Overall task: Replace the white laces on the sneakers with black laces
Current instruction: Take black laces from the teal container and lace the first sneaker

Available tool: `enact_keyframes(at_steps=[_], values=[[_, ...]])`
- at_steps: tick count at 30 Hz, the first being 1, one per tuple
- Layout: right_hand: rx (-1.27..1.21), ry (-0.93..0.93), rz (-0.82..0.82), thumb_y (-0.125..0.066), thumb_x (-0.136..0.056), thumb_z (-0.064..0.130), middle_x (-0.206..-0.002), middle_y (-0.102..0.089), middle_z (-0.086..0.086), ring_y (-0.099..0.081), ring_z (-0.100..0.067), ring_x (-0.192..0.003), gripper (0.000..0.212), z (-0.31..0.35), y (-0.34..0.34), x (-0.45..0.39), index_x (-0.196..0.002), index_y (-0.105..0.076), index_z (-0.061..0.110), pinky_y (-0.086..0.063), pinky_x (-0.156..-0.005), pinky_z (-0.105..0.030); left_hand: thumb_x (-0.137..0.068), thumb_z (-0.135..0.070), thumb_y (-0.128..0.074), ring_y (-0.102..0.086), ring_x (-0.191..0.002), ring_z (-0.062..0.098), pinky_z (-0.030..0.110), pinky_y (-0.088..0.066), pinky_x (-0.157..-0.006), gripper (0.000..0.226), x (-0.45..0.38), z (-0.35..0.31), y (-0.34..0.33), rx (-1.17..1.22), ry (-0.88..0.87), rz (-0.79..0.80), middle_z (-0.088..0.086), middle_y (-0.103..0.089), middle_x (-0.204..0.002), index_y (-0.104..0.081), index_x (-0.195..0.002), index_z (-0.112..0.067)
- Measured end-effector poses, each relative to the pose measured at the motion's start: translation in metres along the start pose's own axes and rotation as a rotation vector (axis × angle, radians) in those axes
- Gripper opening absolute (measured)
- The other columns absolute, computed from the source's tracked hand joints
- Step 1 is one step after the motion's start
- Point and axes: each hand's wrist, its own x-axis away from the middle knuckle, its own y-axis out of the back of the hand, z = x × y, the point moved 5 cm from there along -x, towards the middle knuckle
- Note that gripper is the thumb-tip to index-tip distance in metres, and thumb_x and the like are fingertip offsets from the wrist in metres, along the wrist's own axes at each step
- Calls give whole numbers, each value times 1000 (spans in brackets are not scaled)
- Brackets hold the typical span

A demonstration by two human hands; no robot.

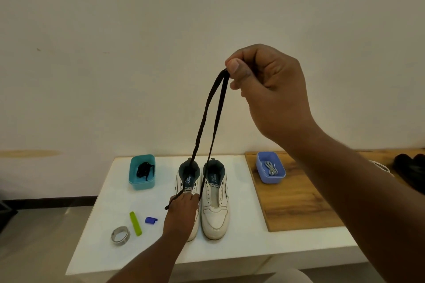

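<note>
Two white sneakers stand side by side on the white table, toes toward me. My right hand is raised high and pinches both strands of a black lace between thumb and fingers. The strands run down to the left sneaker. My left hand rests on that sneaker's front, fingers at the lower eyelets, and a short lace end sticks out to its left. The right sneaker has no lace. A teal tub behind holds another black lace.
A lilac tub with white laces sits on a wooden board at the right. A roll of tape, a green stick and a small blue clip lie left of the sneakers. Dark items lie at the far right edge.
</note>
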Motion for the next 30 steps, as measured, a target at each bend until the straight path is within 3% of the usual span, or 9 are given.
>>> enact_keyframes(at_steps=[4,8,11,14,19,22,24,26,30], values=[[-19,-4,-30,-61,-102,18,-81,-70,-6,-66,-23,-72,10,1,4,-2,-97,-70,16,-55,-63,-39,-53,-16,-97,-61,-62,12,26,-53,-57,37,-3,1,1,-58,-39,5,-4,-63,-68,-72,-78,-24],[-11,-5,-35,-61,-102,18,-81,-70,-7,-66,-25,-73,11,2,5,0,-96,-70,15,-54,-63,-41,-70,-17,-88,-64,-76,12,27,-55,-68,28,-4,0,1,-90,-62,40,-4,-67,-82,-72,-92,-25],[6,-1,-28,-61,-102,18,-81,-70,-3,-65,-24,-73,11,1,7,1,-97,-70,15,-54,-64,-41,-94,-11,-62,-62,-99,17,29,-51,-87,22,-3,-6,11,-174,-94,47,1,-66,-106,-65,-114,-21],[9,-9,-32,-61,-102,18,-80,-69,-1,-65,-23,-73,11,-1,11,3,-98,-70,15,-54,-64,-43,-95,-6,-56,-62,-107,26,36,-44,-97,30,-7,-12,17,-306,-154,49,6,-65,-111,-57,-122,-18],[13,-25,-20,-60,-102,20,-83,-70,6,-68,-20,-79,10,-5,14,6,-99,-69,18,-57,-68,-41,-96,-3,-51,-66,-97,27,36,-46,-93,38,-4,-8,28,-275,-121,2,6,-67,-104,-46,-130,-19],[11,-40,-18,-60,-103,19,-81,-70,-1,-66,-21,-76,10,-7,14,7,-99,-70,18,-56,-67,-42,-98,-7,-50,-67,-98,26,34,-47,-94,34,-3,-9,27,-202,-107,-9,7,-67,-107,-46,-130,-19],[4,-44,-21,-60,-102,18,-81,-69,-3,-66,-21,-75,11,-6,13,7,-99,-70,17,-55,-67,-42,-94,-12,-59,-66,-101,26,36,-47,-97,36,-1,-9,25,-234,-145,-13,8,-68,-106,-51,-128,-18],[7,-33,-27,-60,-102,19,-81,-69,-1,-66,-22,-75,11,-3,13,5,-99,-70,17,-55,-66,-42,-83,-15,-74,-65,-96,26,38,-51,-90,38,0,-11,21,-266,-186,13,8,-68,-98,-60,-119,-16],[1,-6,-47,-60,-103,19,-82,-70,1,-66,-22,-75,10,4,13,1,-99,-69,18,-56,-65,-42,-92,-7,-61,-56,-111,27,38,-47,-95,27,4,-16,24,-259,-164,-18,10,-61,-115,-63,-120,-12]])
